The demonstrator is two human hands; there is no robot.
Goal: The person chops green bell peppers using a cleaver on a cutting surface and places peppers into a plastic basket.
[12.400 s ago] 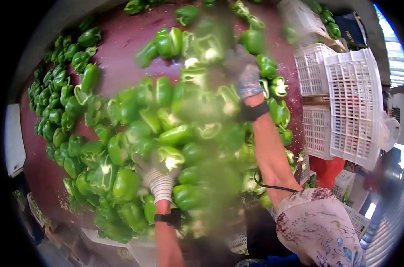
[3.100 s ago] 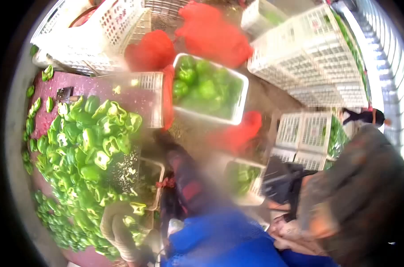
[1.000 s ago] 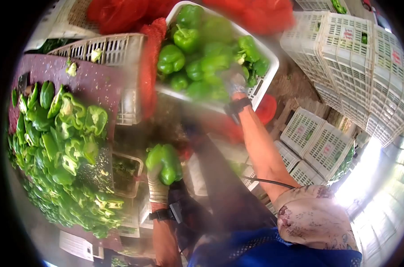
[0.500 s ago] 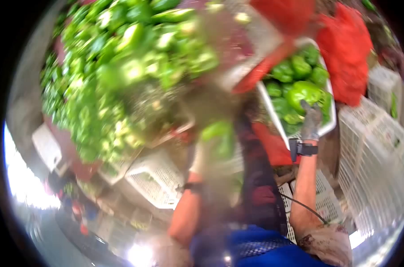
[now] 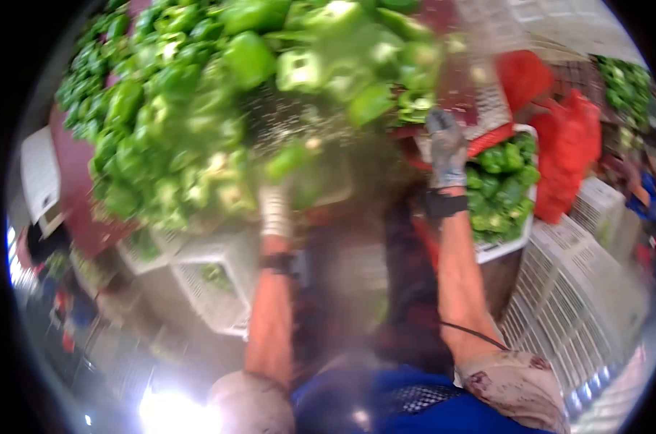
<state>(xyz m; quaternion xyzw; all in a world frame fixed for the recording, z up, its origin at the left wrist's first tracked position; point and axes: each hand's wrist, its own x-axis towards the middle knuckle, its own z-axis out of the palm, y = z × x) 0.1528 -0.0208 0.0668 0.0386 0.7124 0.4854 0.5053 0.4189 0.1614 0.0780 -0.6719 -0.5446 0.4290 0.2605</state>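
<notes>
My left hand (image 5: 275,206), in a pale ribbed glove, grips a green pepper (image 5: 288,160) below the pile; the fingers and pepper are blurred. My right hand (image 5: 448,148), in a grey glove, reaches up at the table's right edge with fingers extended and nothing visible in it. Just beyond its fingertips lies a cut green pepper (image 5: 415,107). Whole and cut peppers (image 5: 248,61) are heaped on the dark red table (image 5: 82,181). To the right of my right wrist stands a white crate (image 5: 503,249) of green peppers.
Red mesh sacks (image 5: 570,155) lie beyond the crate. Stacked white crates (image 5: 559,304) stand at the lower right, and another crate (image 5: 212,278) sits below the table at left. Pale bits cover a dark patch (image 5: 292,119) by the pile. Part of a person (image 5: 642,192) shows far right.
My right hand has left the pepper crate and moved left to the table edge. My left hand, still with a pepper, is now nearer the pile. The view has shifted.
</notes>
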